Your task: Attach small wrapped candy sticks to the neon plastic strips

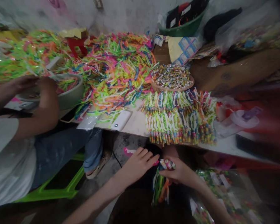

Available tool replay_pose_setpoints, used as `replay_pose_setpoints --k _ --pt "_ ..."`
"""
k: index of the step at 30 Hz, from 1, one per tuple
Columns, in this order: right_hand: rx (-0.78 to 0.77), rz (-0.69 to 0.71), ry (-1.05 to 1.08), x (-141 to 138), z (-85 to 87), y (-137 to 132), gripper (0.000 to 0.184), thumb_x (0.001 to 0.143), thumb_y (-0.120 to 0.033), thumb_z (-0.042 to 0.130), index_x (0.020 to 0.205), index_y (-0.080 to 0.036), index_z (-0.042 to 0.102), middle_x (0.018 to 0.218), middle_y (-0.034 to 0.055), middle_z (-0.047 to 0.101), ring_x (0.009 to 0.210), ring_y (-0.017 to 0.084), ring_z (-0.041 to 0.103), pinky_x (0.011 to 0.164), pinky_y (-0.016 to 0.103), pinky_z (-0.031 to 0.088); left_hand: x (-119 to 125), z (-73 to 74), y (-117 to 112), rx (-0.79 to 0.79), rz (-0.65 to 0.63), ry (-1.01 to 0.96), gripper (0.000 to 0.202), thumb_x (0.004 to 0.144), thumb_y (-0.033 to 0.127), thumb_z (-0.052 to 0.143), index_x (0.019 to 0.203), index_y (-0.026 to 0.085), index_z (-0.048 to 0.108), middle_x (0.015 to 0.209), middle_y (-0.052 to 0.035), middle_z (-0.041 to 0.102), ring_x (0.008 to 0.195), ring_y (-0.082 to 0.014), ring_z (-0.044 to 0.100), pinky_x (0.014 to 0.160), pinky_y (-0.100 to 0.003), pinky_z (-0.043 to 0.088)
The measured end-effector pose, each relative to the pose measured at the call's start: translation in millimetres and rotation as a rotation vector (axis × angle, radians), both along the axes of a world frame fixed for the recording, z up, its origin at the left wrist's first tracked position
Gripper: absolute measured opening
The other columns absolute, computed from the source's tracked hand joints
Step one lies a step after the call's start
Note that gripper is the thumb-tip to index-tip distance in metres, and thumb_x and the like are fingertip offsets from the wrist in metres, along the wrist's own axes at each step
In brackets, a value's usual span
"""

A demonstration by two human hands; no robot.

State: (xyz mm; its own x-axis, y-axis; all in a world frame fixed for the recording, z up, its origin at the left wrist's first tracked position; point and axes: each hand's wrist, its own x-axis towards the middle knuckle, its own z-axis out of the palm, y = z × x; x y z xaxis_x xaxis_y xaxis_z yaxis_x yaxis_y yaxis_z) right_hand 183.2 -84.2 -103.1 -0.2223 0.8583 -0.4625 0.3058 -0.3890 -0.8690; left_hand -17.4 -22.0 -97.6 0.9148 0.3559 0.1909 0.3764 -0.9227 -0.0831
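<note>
My right hand (180, 172) is closed round a bunch of small printed tubes (167, 164), with green, orange and white strips (162, 188) hanging below. Close beside it, my left hand (140, 163) has its fingers bent and pressed together on a pink strip (130, 151). One end of the strip sticks out past the knuckles, and a bit of pink shows at the thumb, near the tubes. Both hands are over my lap, in front of the table edge. On the table (140, 119) lie rows of finished-looking tubes with strips (172, 124).
A heap of bright strips (121, 68) covers the table's back. A round tray of small tubes (172, 88) stands behind the rows. A white power bank (121, 119) lies near the edge. At left a co-worker's hands (46, 84) are over a bowl (72, 93).
</note>
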Motion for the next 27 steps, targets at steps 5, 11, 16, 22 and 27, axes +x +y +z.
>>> replay_pose_setpoints --k 5,11,16,22,27 --pt "-0.191 0.062 0.154 3.5 -0.4 2.5 0.031 0.068 -0.037 0.070 0.080 -0.020 0.047 0.043 -0.0121 0.046 0.033 0.004 0.036 0.032 0.016 0.026 -0.7 0.4 0.5 0.027 -0.024 -0.025 0.034 0.091 0.018 0.046 0.125 0.016 0.046 0.095 -0.0042 0.060 0.087 -0.0205 0.049 0.082 -0.035 0.032" --pt "-0.193 0.141 0.116 5.0 -0.7 5.0 0.026 0.068 -0.027 0.068 0.085 -0.018 0.051 0.043 -0.0121 0.049 0.033 0.003 0.037 0.030 0.013 0.026 -0.4 1.2 -0.5 0.003 -0.059 -0.025 0.035 0.092 0.019 0.043 0.128 0.016 0.045 0.098 -0.0043 0.060 0.087 -0.0204 0.048 0.083 -0.035 0.031" --pt "-0.189 0.157 0.073 5.9 -2.2 3.2 0.025 0.068 -0.022 0.066 0.088 -0.018 0.051 0.044 -0.0125 0.048 0.035 0.003 0.039 0.032 0.013 0.029 1.6 3.6 -1.0 -0.017 -0.092 -0.012 0.037 0.093 0.018 0.042 0.129 0.013 0.043 0.095 -0.0031 0.060 0.084 -0.0187 0.049 0.082 -0.036 0.032" --pt "-0.194 0.189 0.059 5.7 3.0 0.2 0.018 0.068 -0.019 0.061 0.085 -0.018 0.056 0.044 -0.0121 0.047 0.035 0.002 0.035 0.032 0.013 0.026 0.5 5.7 -2.9 0.047 -0.164 -0.002 0.042 0.093 0.012 0.040 0.134 0.019 0.038 0.082 -0.0003 0.059 0.074 -0.0159 0.050 0.074 -0.034 0.035" --pt "-0.255 0.196 0.079 1.8 -4.6 -2.6 0.017 0.067 -0.021 0.063 0.080 -0.018 0.053 0.043 -0.0119 0.048 0.034 0.002 0.036 0.031 0.013 0.024 -4.4 -1.7 -6.1 0.075 -0.216 -0.064 0.030 0.091 0.011 0.042 0.118 0.023 0.050 0.084 -0.0006 0.060 0.069 -0.0139 0.052 0.065 -0.031 0.036"
